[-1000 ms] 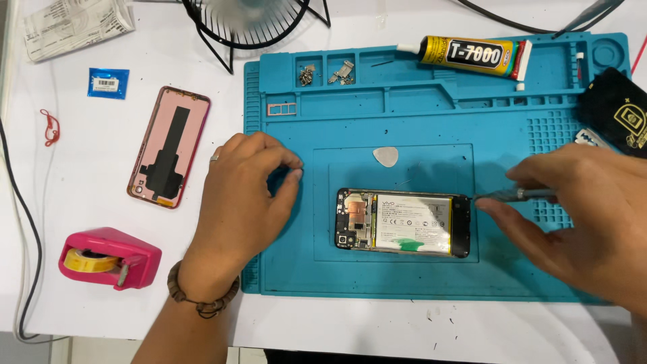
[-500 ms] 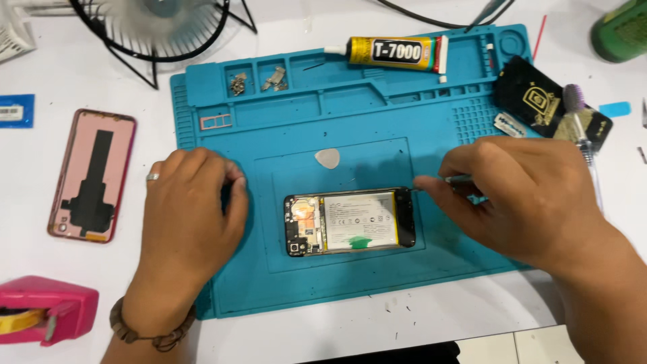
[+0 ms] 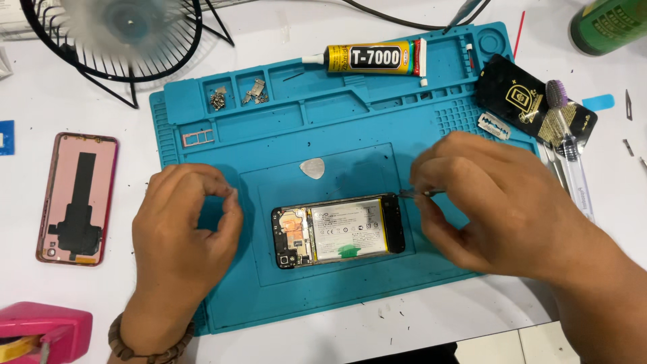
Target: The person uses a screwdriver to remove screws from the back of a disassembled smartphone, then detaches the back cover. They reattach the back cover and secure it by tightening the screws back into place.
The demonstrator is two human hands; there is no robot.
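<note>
Pinching a thin metal tool (image 3: 419, 193), the right hand (image 3: 495, 209) works beside the opened black smartphone with exposed battery (image 3: 339, 230) – which lies mid-way on the blue silicone repair mat (image 3: 377, 128) – while the left hand (image 3: 182, 232) rests loosely curled, empty, just left of it

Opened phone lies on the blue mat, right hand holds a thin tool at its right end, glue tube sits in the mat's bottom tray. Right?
Not quite. In the head view the glue tube lies along the blue mat's top edge, not the bottom. The opened phone and the right hand with its thin tool are as stated.
</note>
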